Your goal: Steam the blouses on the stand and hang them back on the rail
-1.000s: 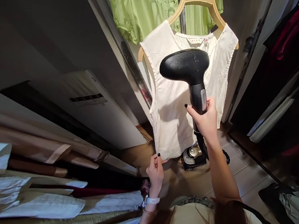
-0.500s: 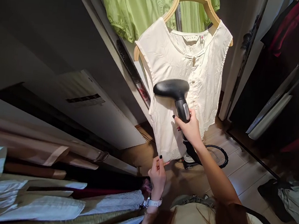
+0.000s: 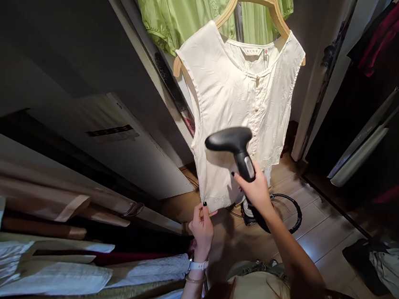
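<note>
A sleeveless cream blouse [image 3: 228, 90] hangs on a wooden hanger [image 3: 279, 20], with small buttons down its front. My left hand [image 3: 202, 226] is closed, pinching the blouse's lower left hem and drawing it down toward me. Wrapped round the handle of a black garment steamer head [image 3: 228, 139] is my right hand [image 3: 257, 187]. The steamer head lies over the lower left front of the blouse; whether it touches the cloth I cannot tell. Its black hose [image 3: 295, 213] runs behind my right wrist and curls above the floor.
A green garment [image 3: 165, 11] hangs behind the blouse. Several clothes [image 3: 73, 274] hang close on my left, and dark and red clothes [image 3: 362, 115] on the right. A grey cloth heap [image 3: 389, 269] lies on the tiled floor [image 3: 332, 246] at right.
The steamer head has moved down the blouse, toward the hem. My left hand has shifted slightly left and up with the hem, and the blouse has swung a little left.
</note>
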The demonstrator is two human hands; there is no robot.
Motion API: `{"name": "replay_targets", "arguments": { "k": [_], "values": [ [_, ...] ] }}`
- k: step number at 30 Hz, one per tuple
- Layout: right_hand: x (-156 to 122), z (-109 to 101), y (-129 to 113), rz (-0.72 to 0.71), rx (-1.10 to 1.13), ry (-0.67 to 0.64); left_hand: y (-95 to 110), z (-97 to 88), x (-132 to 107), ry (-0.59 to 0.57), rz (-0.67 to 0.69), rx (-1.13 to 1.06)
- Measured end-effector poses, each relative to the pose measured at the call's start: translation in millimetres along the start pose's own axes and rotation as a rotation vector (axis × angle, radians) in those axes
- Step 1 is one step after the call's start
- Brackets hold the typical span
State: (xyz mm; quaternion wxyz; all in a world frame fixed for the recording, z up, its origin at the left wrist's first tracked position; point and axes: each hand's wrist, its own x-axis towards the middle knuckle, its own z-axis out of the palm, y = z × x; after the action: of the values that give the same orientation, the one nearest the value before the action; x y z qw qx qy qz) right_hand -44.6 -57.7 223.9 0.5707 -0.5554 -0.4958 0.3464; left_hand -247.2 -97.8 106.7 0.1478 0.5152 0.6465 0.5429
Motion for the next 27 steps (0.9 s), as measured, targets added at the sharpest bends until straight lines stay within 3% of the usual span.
{"name": "replay_targets", "arguments": {
  "k": [5, 12, 20, 27],
  "values": [
    [40, -25, -47, -0.210, 0.035, 0.107, 1, -1.8, 4, -0.029, -0.020, -0.015],
    [82, -56, -71, -0.430, -0.378, 0.244, 5, -4.0, 10, -0.022, -0.051, 0.018],
    [103, -75, -87, -0.707, -0.821, 0.067, 0, -7.7, 18, -0.053, -0.079, 0.030],
    [96, -63, -73, -0.729, -0.922, -0.081, 7, -10.7, 10, -0.095, -0.065, 0.014]
  ]
}}
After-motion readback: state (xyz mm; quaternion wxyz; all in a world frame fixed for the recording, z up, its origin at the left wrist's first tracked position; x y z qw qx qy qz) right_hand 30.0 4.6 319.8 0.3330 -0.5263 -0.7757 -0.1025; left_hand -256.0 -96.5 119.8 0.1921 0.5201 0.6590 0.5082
